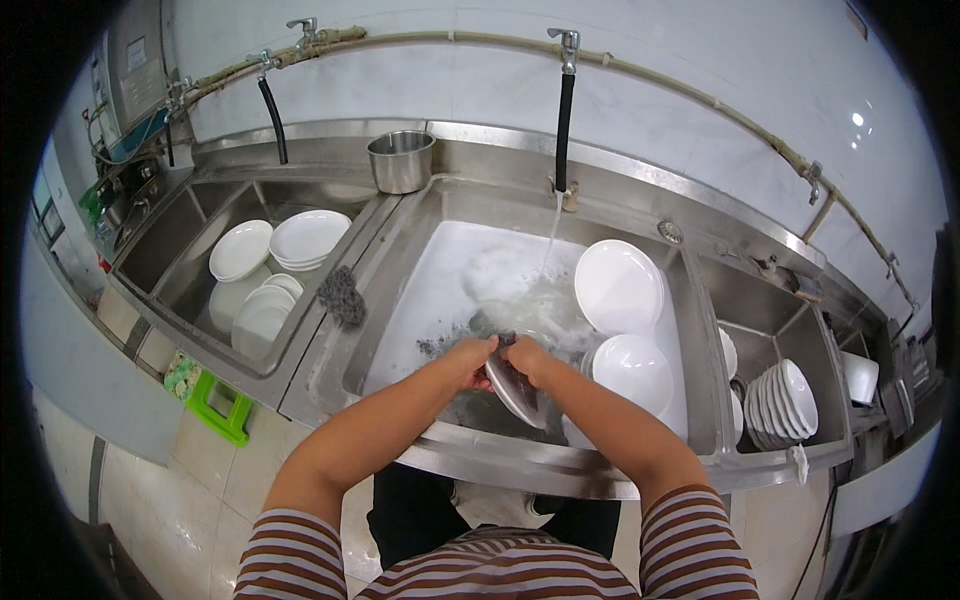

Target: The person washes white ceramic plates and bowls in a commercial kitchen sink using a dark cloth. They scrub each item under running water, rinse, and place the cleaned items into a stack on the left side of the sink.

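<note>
Over the middle sink basin, my left hand grips the left edge of a tilted white dish. On its right side is my right hand, fingers curled against the dish and a dark cloth or scrubber; which of the two is hard to tell. Foamy water fills the basin. Water runs into it from a black hose. An oval white plate leans at the basin's right side, above a stack of white bowls partly in the water.
White plates sit in the left basin. A grey scouring pad lies on the divider, below a steel pot. Stacked white bowls stand in the right basin. A green plastic stool is on the floor at left.
</note>
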Motion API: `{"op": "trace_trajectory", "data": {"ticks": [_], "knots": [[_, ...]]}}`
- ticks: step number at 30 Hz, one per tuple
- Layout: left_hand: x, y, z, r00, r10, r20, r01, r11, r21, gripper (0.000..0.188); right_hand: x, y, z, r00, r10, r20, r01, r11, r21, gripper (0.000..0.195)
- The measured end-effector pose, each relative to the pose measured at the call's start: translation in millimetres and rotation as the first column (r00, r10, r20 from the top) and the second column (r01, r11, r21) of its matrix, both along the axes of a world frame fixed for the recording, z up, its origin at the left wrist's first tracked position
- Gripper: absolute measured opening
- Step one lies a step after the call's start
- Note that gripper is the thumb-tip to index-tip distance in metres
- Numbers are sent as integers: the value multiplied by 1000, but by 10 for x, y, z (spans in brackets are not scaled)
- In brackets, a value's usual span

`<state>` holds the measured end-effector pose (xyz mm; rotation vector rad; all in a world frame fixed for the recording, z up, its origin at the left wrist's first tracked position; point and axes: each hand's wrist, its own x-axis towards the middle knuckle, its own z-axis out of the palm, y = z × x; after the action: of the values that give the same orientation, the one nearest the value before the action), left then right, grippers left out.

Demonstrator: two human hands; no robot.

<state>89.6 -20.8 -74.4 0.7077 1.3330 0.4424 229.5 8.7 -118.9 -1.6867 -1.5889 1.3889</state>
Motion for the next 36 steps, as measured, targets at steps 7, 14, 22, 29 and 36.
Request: {"op": "trace_trajectory", "data": {"ticks": [7,14,22,29,36], "knots": [[-49,-84,-20,950,307,59,-307,881,361,43,-62,-381,636,683,-128,-719,-202,913,-354,24],[-244,133,-351,917,376,-132,-231,772,593,45,234,-354,225,880,436,-188,-474,784,-401,25],[-140,-82,12,975,217,-45,-200,950,238,40,-24,-131,184,799,138,585,-245,963,108,33],[-50,-37,60,929,355,100,-368,881,296,42,-277,-150,554,773,-133,-620,-60,958,-281,24],[-148,17,69,887,462,5,-431,825,365,37,3,-197,426,940,302,-159,-319,943,-95,26]]}}
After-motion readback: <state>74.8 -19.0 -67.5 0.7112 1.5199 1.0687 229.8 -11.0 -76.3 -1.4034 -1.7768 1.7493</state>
